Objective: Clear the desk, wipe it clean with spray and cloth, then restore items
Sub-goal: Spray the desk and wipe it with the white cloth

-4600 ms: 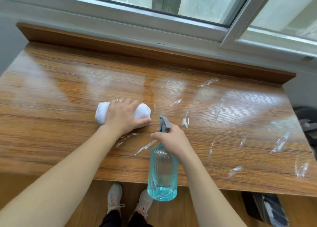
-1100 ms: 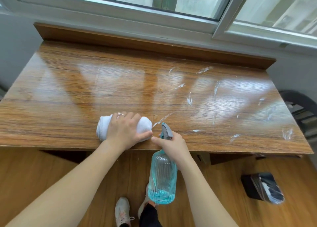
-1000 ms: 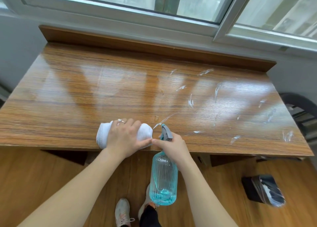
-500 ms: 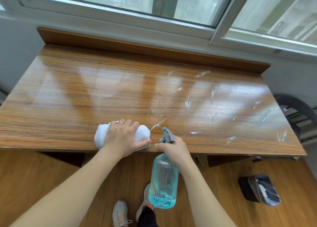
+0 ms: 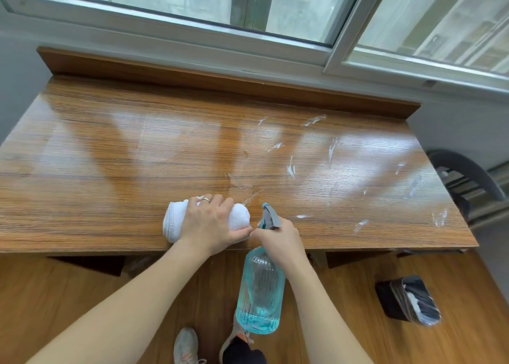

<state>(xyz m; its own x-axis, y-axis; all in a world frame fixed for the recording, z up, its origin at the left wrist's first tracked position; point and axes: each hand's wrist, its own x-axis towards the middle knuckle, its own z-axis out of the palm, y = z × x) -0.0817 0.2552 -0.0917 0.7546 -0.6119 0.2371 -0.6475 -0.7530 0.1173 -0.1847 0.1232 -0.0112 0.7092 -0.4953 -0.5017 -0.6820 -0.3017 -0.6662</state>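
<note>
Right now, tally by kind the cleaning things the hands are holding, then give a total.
White cloth: 1, on the desk under the left hand
Spray bottle: 1, gripped by the right hand
Total: 2

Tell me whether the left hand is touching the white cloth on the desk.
Touching. The head view shows the left hand laid over the rolled white cloth, fingers curled over its top, holding it against the desk.
</note>
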